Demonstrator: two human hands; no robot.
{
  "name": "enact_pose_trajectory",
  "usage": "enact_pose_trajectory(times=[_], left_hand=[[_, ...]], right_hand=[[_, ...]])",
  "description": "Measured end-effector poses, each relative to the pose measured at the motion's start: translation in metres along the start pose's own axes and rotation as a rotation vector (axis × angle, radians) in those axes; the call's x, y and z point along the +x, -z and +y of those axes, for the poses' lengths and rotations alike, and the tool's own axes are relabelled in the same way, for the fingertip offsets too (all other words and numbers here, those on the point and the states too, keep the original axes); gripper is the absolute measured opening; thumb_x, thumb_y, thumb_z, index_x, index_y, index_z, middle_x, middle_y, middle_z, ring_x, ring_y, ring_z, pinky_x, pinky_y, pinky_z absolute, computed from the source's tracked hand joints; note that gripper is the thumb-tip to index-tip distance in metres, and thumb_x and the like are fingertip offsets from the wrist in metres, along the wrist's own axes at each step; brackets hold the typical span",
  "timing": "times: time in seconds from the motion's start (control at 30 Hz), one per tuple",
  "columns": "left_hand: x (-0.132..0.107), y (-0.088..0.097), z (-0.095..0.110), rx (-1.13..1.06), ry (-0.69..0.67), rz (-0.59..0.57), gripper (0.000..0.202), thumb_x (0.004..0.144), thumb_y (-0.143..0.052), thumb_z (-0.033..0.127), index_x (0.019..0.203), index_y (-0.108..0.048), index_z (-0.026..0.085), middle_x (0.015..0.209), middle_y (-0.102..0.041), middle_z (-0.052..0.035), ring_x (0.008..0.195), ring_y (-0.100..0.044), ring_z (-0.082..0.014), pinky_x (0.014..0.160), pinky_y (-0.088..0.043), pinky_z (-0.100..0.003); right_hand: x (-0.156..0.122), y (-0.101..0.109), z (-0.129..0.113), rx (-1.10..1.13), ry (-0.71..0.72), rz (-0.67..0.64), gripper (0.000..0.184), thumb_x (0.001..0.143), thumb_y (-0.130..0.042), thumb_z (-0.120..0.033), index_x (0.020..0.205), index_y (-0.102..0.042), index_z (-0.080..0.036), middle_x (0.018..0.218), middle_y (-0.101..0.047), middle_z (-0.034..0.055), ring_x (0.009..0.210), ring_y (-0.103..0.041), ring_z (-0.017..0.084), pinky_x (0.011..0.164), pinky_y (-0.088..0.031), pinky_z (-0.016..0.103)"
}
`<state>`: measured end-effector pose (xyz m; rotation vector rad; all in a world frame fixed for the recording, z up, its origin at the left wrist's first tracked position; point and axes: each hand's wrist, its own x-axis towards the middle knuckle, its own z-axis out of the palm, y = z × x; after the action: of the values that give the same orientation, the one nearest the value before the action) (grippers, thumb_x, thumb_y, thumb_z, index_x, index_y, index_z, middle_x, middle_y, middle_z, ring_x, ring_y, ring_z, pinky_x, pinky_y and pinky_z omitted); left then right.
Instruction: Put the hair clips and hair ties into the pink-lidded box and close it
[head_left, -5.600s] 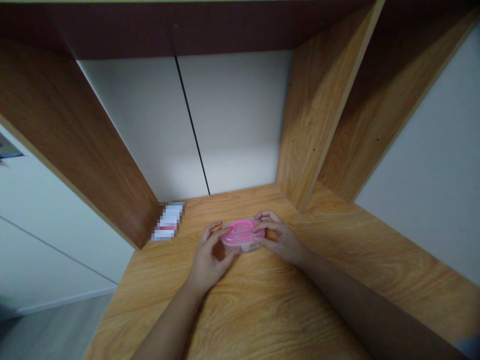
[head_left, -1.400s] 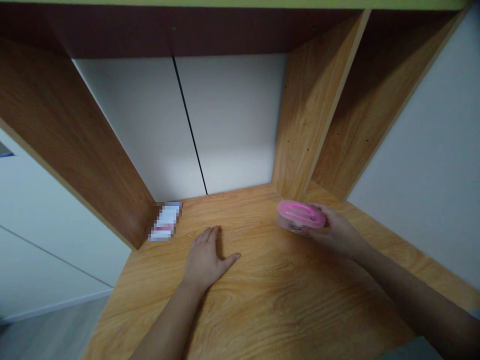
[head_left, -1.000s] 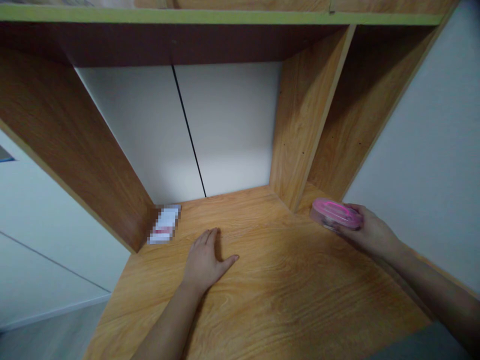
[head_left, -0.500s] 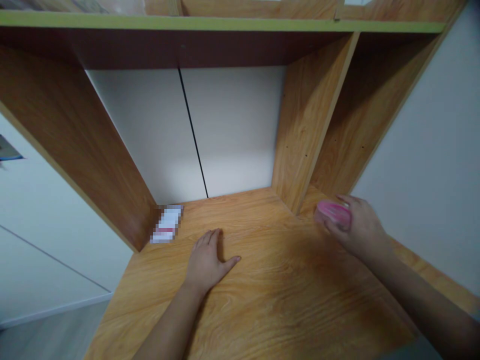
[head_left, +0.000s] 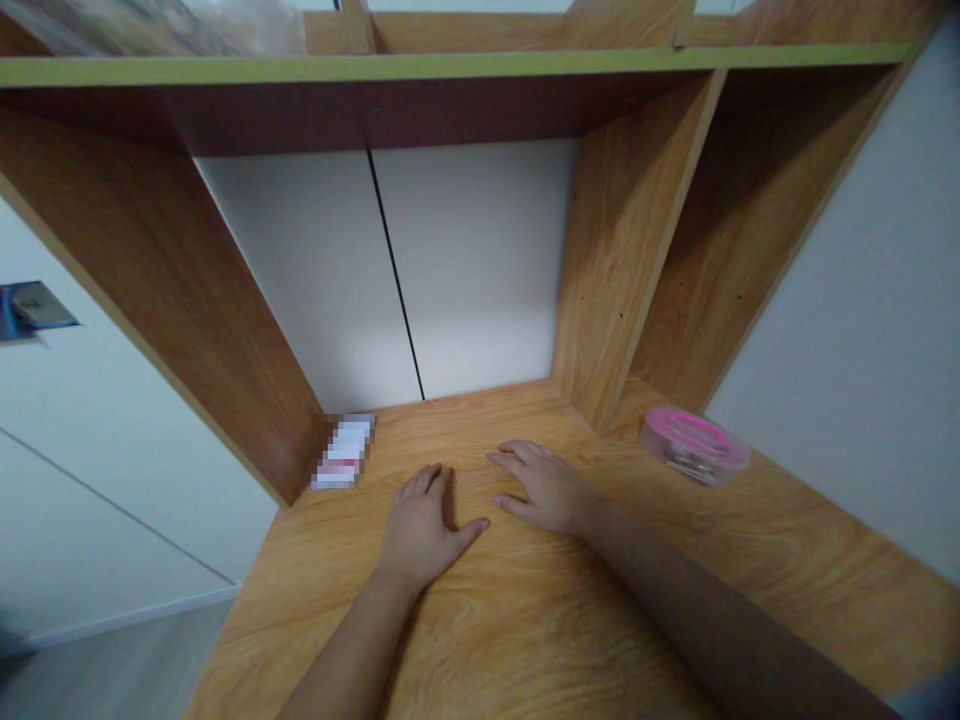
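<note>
My left hand (head_left: 424,517) lies flat on the wooden desk (head_left: 480,610) with its fingers apart, touching nothing else. My right hand (head_left: 536,488) rests flat just to its right, also holding nothing. Out at the right of the desk, near the back corner, sits a translucent pink plastic box (head_left: 694,445) with a brighter pink lid. Neither hand is near it. At the back left corner lies a small white and red packet (head_left: 343,452), pixelated so that its print is unreadable.
Wooden side panels (head_left: 622,260) rise at the desk's back and sides, under a shelf board with a green edge (head_left: 360,70). A white back wall (head_left: 472,270) has a dark vertical seam. The desk's left edge drops to a grey floor (head_left: 112,670).
The pink box has left my right hand and now stands on the desk at the far right. My right hand has come back to the middle and lies flat. My left hand stays put.
</note>
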<state>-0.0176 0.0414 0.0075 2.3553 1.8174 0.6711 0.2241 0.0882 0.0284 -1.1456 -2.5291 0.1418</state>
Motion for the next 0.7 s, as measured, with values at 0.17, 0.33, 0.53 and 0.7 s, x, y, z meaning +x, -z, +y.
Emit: enact_pose_trajectory(times=[0.17, 0.33, 0.53, 0.7], left_hand=[[0.0, 0.004, 0.003, 0.024, 0.018, -0.033, 0.086, 0.079, -0.059, 0.072, 0.139, -0.056, 0.011, 0.15, -0.05, -0.0191, 0.14, -0.045, -0.0369, 0.118, -0.033, -0.049], [-0.001, 0.004, 0.004, 0.028, 0.013, -0.034, 0.085, 0.079, -0.059, 0.072, 0.139, -0.057, 0.011, 0.149, -0.051, -0.0193, 0.139, -0.046, -0.0374, 0.117, -0.034, -0.049], [0.0, 0.004, 0.004, 0.022, 0.017, -0.037, 0.086, 0.079, -0.06, 0.07, 0.14, -0.056, 0.01, 0.15, -0.05, -0.0197, 0.139, -0.045, -0.0376, 0.118, -0.033, -0.049], [0.0, 0.002, 0.002, 0.011, 0.014, -0.03, 0.085, 0.079, -0.059, 0.071, 0.139, -0.056, 0.011, 0.15, -0.05, -0.0204, 0.14, -0.045, -0.0385, 0.117, -0.033, -0.05]], right_hand=[[-0.011, -0.007, 0.005, -0.024, -0.01, -0.082, 0.073, 0.089, -0.056, -0.061, 0.15, -0.045, -0.021, 0.15, -0.045, 0.018, 0.138, -0.041, 0.033, 0.115, -0.032, 0.051], [-0.015, -0.008, 0.003, -0.02, -0.026, -0.11, 0.07, 0.091, -0.054, -0.06, 0.149, -0.047, -0.021, 0.156, -0.039, 0.0192, 0.142, -0.036, 0.035, 0.117, -0.028, 0.052], [-0.015, -0.009, 0.003, -0.013, -0.022, -0.112, 0.069, 0.092, -0.053, -0.059, 0.149, -0.047, -0.021, 0.156, -0.038, 0.0195, 0.143, -0.035, 0.034, 0.117, -0.027, 0.053], [-0.016, -0.009, 0.003, -0.008, -0.03, -0.118, 0.069, 0.092, -0.052, -0.061, 0.149, -0.047, -0.021, 0.156, -0.038, 0.0197, 0.144, -0.034, 0.034, 0.118, -0.026, 0.052]])
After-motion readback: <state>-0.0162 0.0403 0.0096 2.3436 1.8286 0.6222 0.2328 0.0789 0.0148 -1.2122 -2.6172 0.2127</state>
